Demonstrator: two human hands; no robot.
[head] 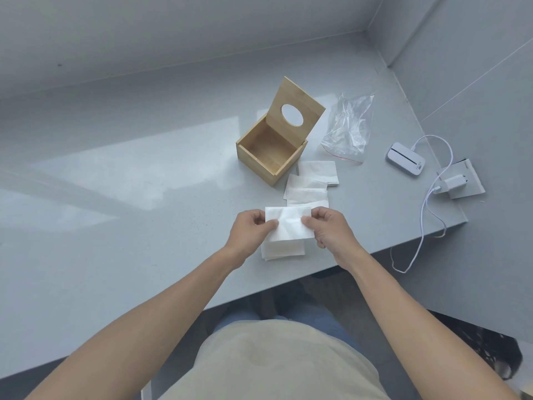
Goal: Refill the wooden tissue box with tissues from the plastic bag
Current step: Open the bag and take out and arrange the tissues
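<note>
A: Why is the left hand [253,226] pinching that tissue [290,225] at its left edge?

B: Its grip is closed on the sheet, thumb on top, and the right hand [331,229] grasps the right edge the same way. Held at both ends, the sheet stays flat just above the near stack [284,249], which I take to mean it is being squared up or folded.

A: And the box [269,148]?

B: It sits farther back on the bench [115,197], its lid [297,109] tipped upright, so the inside is open from above. It looks empty, so the refill has hardly begun.

A: There are more tissues between the hands and the box.

B: Yes, loose tissues [313,183] lie overlapping, just near and right of the box, likely laid out within easy reach.

A: The bag [349,128]?

B: Right of the box, lying flat and seemingly emptied. Farther right, a small white device [405,158] and a charger [454,183] with its cable [424,223] lie apart from the work.
</note>
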